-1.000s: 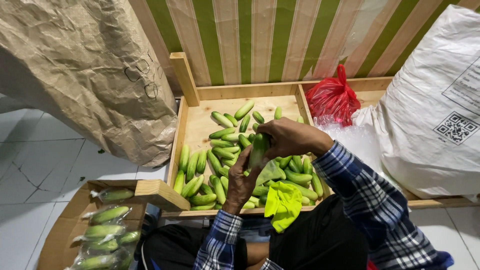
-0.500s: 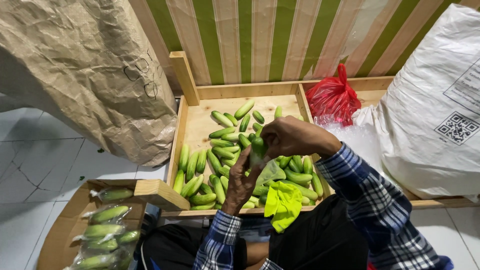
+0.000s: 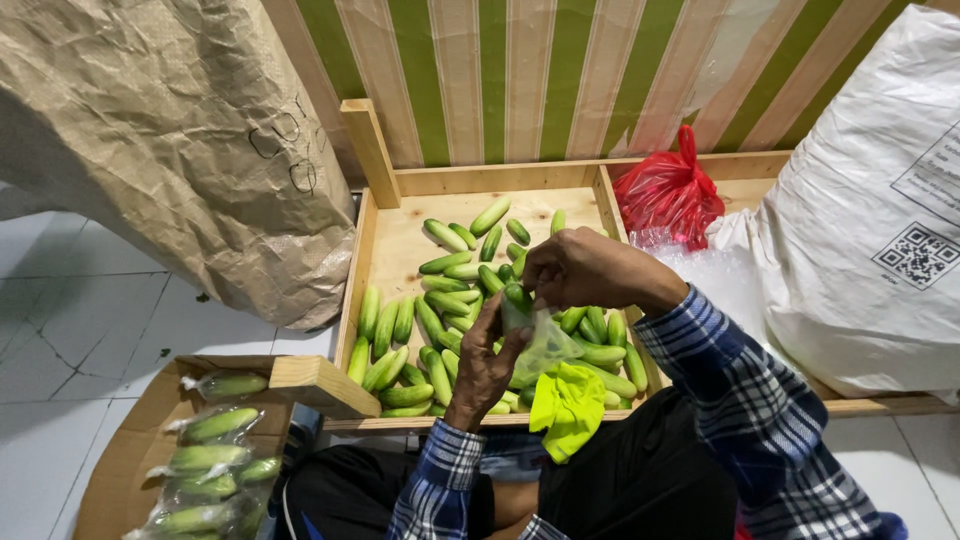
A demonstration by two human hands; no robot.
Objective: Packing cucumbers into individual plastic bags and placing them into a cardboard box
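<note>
Pinching a clear bag of cucumbers, both hands work above the wooden tray by white floor tiles.

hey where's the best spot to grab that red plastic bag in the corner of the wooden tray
Grip the red plastic bag by the knotted tuft at its top, coming from above. The neck stands upright and narrows there, while the body below is bulging and crinkled, wedged between the tray divider and the white sack.

Clear bag held over the crate, bagged cucumbers in a cardboard box lower left, brown paper sack left, red bag, white sack with black-and-white label right
</note>
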